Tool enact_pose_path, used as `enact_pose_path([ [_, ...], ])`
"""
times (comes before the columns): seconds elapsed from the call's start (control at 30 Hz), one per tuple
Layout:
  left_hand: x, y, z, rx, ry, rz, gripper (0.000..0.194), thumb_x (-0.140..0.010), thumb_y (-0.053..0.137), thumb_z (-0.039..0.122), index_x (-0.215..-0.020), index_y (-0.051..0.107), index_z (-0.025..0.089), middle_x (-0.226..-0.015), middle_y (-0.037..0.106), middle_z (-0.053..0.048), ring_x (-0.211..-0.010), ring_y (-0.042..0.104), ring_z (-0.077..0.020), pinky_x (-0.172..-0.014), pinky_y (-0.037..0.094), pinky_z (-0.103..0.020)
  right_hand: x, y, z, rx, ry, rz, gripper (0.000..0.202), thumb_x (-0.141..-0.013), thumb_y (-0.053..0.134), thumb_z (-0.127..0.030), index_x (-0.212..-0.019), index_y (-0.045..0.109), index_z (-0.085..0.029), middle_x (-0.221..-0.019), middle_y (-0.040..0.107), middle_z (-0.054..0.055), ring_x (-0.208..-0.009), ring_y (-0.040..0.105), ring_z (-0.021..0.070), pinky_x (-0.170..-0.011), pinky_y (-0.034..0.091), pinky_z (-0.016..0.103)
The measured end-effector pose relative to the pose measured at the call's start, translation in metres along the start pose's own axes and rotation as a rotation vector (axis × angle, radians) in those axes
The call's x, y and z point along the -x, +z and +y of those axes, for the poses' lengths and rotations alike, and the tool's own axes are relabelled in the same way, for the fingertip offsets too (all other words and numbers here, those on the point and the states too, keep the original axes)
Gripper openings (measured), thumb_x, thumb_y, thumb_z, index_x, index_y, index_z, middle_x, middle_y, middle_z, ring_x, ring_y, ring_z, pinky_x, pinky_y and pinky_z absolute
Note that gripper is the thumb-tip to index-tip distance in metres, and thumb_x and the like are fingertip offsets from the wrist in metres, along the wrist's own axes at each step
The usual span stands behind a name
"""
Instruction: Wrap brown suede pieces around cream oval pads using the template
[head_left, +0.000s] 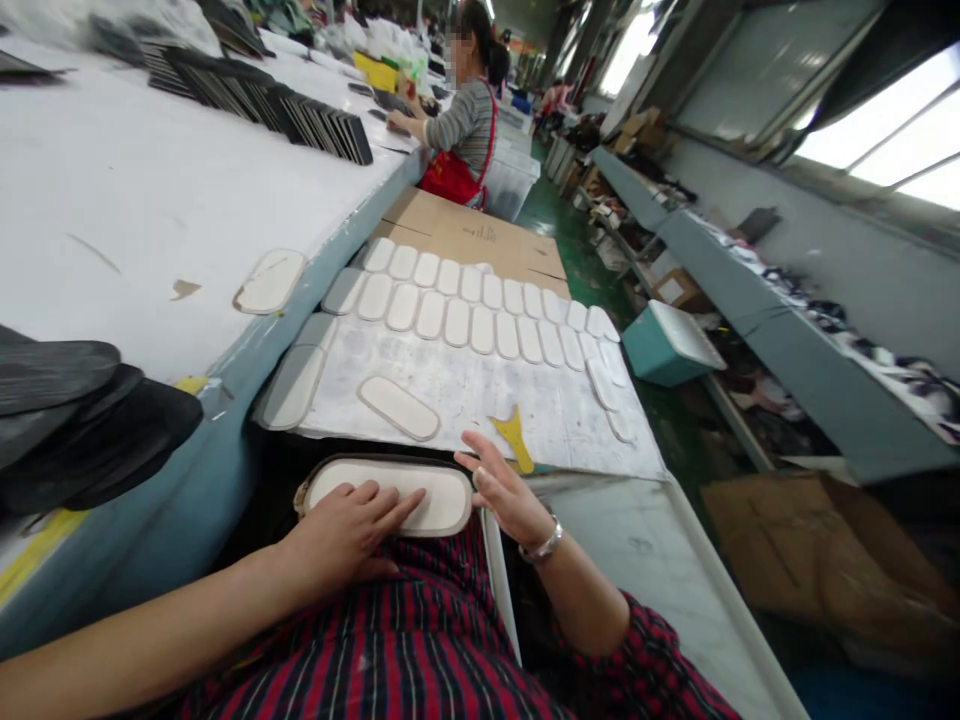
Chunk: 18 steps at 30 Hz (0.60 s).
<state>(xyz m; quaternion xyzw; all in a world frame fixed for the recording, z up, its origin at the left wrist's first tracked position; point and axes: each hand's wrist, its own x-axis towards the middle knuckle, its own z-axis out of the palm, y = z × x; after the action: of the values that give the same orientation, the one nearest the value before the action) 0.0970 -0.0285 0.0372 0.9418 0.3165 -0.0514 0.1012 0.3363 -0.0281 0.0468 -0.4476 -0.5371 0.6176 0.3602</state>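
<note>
A long white oval panel (442,495) with a tan rim and a dark layer along its far edge lies across my lap. My left hand (349,530) rests on its top with fingers stretched out; the thumb sits by the near edge. At the panel's right end is my right hand (506,495), fingers spread, a finger at or touching the rim. Beyond them, a single white oval piece (399,408) lies on the white-topped board (450,380). A yellow forked scrap or tool (514,440) is just past my right hand.
Two rows of white oval pieces (430,314) cover the board's far part, before a cardboard sheet (480,232). On the left table (112,200) are dark stacked pieces (82,420) and a row of black pieces (262,100). A co-worker (465,120) sits ahead. A teal bin (667,345) stands right.
</note>
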Motion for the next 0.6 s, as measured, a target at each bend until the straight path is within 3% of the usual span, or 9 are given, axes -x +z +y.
enact_pose_path([
  [0.17, -0.023, 0.001, 0.011, -0.126, -0.041, -0.034, 0.084, -0.069, 0.065, 0.053, -0.14, 0.026, 0.03, -0.105, 0.054, -0.011, -0.087, 0.048, -0.0287, -0.063, 0.039, -0.036, 0.008, 0.006, 0.017, -0.294, 0.05, 0.194, 0.067, -0.082, 0.049, -0.06, -0.137, 0.025, -0.029, -0.145, 0.023, 0.011, -0.134, 0.018, 0.0269, -0.097, 0.035, 0.049],
  [0.3, -0.028, 0.0, 0.009, -0.155, -0.039, -0.053, 0.09, -0.065, 0.069, 0.052, -0.14, 0.024, 0.031, -0.106, 0.053, -0.01, -0.087, 0.047, -0.0287, -0.061, 0.04, -0.036, 0.015, 0.009, 0.012, -0.409, 0.074, 0.197, 0.064, -0.08, 0.052, -0.059, -0.134, 0.029, -0.032, -0.147, 0.015, 0.006, -0.136, 0.007, 0.0284, -0.093, 0.04, 0.052],
  [0.4, -0.022, 0.001, 0.007, -0.171, -0.003, -0.066, 0.092, -0.064, 0.07, 0.051, -0.141, 0.023, 0.033, -0.106, 0.052, -0.01, -0.089, 0.046, -0.0284, -0.063, 0.041, -0.036, 0.024, 0.004, 0.008, -0.404, 0.123, 0.202, 0.058, -0.081, 0.054, -0.056, -0.131, 0.034, -0.035, -0.148, 0.011, 0.002, -0.135, 0.01, 0.0296, -0.088, 0.044, 0.051],
  [0.6, -0.022, 0.003, 0.008, -0.192, -0.015, -0.052, 0.086, -0.07, 0.066, 0.046, -0.141, 0.02, 0.034, -0.105, 0.052, -0.01, -0.089, 0.046, -0.0287, -0.062, 0.04, -0.037, 0.029, -0.011, 0.009, -0.345, 0.034, 0.402, 0.045, -0.082, 0.054, -0.051, -0.123, 0.044, -0.035, -0.143, 0.022, 0.0, -0.132, 0.02, 0.0254, -0.086, 0.048, 0.043],
])
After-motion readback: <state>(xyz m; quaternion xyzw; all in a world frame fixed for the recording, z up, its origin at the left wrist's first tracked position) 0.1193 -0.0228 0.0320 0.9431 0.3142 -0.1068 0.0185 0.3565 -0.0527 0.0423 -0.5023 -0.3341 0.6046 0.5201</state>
